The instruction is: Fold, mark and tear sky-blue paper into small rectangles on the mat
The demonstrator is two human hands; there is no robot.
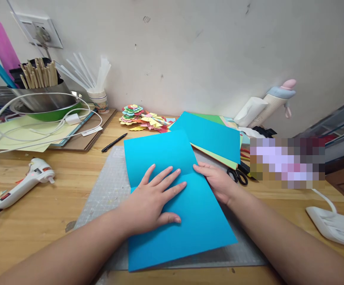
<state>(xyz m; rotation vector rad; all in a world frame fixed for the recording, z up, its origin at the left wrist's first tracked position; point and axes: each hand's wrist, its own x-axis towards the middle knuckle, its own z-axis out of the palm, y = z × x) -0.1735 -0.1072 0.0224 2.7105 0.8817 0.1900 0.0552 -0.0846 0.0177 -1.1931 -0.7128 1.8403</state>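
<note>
Atop blue paper (191, 208), left hand (152, 202) lies spread

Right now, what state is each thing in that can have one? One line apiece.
Blue sheet: creased across.
Left hand: open, spread on the sheet.
Right hand: holding the sheet's right edge.
Glue gun: lying on the table.
Pen: lying flat.
Scissors: partly covered; opening unclear.
Plug: in the wall socket.
Paper cups: stacked, upright.
Metal pot: holding wooden sticks.

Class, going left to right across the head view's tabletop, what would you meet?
Glue gun, black pen, left hand spread on the blue sheet, right hand at its edge, white base.
</note>
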